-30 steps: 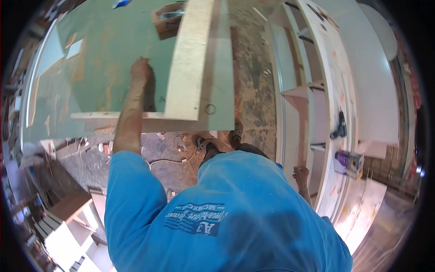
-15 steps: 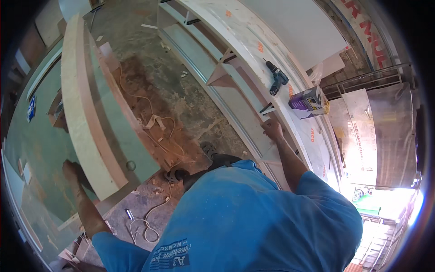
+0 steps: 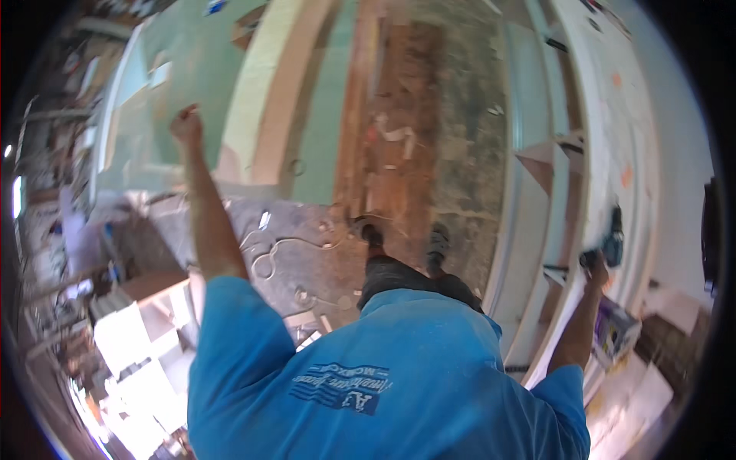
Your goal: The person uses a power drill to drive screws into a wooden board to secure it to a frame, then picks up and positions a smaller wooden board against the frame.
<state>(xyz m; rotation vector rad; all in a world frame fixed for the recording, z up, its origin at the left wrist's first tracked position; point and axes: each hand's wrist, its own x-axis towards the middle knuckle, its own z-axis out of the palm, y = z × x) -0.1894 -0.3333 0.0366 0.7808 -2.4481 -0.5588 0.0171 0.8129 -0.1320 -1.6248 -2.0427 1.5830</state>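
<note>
My left hand is raised over the green-topped workbench, left of a long pale wooden beam. Its fingers are curled together, and what they hold, if anything, is too small to make out. On the right, my right hand closes on the handle end of a dark cordless drill. The drill is on the white top of a long cabinet frame. Blur hides the exact placing of the fingers. A purple and white box is just nearer than that hand.
Between bench and cabinet runs a dusty concrete floor with a reddish-brown strip. A pale cable lies looped beside my feet. Open compartments line the cabinet. White boxes or panels stand at lower left.
My view has swung round to the left. The right hand has left the cabinet's inner edge and reached the drill. The left hand has come up from beside the beam.
</note>
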